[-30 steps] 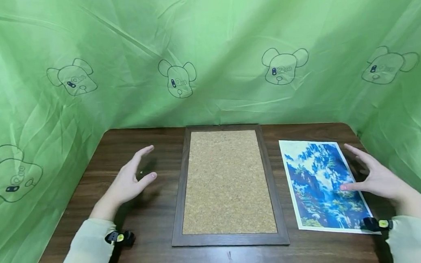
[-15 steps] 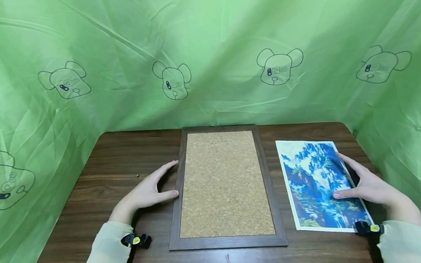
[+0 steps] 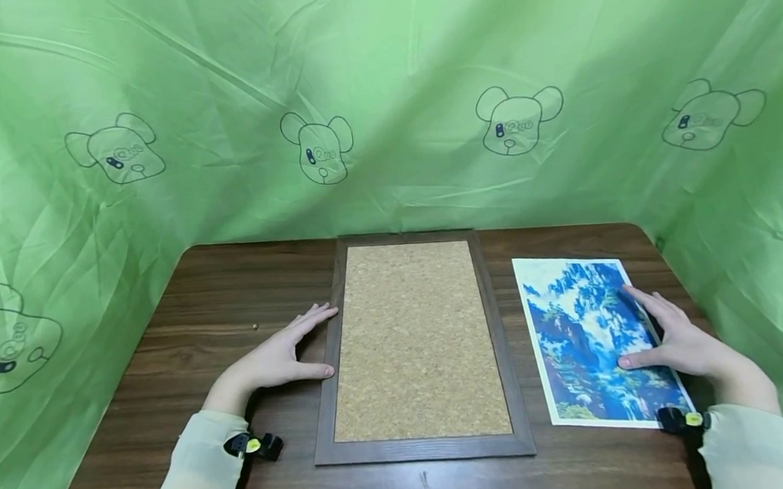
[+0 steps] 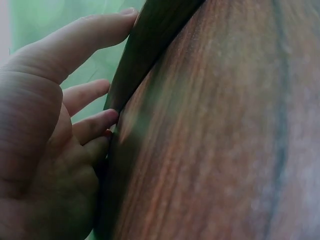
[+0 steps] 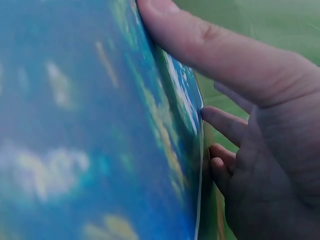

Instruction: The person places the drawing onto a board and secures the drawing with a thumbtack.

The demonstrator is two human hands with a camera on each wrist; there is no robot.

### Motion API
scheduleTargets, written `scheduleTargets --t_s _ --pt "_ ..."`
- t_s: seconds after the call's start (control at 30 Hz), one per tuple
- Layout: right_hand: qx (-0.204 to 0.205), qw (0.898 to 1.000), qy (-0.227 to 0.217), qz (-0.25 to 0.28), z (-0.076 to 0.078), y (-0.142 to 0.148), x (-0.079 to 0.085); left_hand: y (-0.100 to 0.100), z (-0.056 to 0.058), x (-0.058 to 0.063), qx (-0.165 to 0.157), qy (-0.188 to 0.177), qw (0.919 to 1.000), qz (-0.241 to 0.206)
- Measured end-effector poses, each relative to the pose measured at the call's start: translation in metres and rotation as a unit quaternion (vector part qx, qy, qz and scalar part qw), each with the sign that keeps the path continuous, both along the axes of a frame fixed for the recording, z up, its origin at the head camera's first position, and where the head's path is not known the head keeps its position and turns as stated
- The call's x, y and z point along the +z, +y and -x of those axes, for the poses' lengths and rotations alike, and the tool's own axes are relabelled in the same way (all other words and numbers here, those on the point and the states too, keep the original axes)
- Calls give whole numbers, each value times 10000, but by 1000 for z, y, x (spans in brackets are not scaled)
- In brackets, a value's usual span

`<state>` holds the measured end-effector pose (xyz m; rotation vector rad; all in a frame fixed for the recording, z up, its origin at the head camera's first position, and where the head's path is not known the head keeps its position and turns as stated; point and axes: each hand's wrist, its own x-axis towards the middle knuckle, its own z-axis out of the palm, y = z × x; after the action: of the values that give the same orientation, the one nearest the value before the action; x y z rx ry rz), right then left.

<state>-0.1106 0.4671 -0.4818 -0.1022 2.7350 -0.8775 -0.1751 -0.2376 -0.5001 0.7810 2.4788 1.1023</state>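
A cork board [image 3: 422, 341] in a dark brown frame lies on the table in the middle of the head view. My left hand [image 3: 270, 359] rests at the frame's left side, thumb and fingertips spread along its edge. In the left wrist view, the fingertips [image 4: 111, 116] meet the dark frame edge [image 4: 142, 50]. A blue landscape print [image 3: 585, 337] with a white border lies right of the board. Over its right edge spreads my right hand [image 3: 692, 345], the thumb resting on the picture. Seen from the right wrist, the thumb [image 5: 200, 45] lies on the print while the fingers reach its edge.
The brown wood-grain table [image 3: 211, 302] has rounded far corners. Green cloth [image 3: 386, 70] with printed bear heads hangs behind it and at both sides. A small round spot [image 3: 255, 327] shows on the table left of the board. Wrist cameras sit at both cuffs.
My left hand has moved right, from above the table to the frame's left edge. The right hand has shifted slightly left and settled onto the print's right edge. Board and print stay put.
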Motion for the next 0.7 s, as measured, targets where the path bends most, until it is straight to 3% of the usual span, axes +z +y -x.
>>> scheduleTargets --t_s 0.4,0.7 --pt "-36 9996 -104 -255 7 -9 1 -2 -1 2 22 -42 10000 58" --pt "-111 9980 94 -620 10 -18 10 -1 -1 1 -21 -28 10000 -1"
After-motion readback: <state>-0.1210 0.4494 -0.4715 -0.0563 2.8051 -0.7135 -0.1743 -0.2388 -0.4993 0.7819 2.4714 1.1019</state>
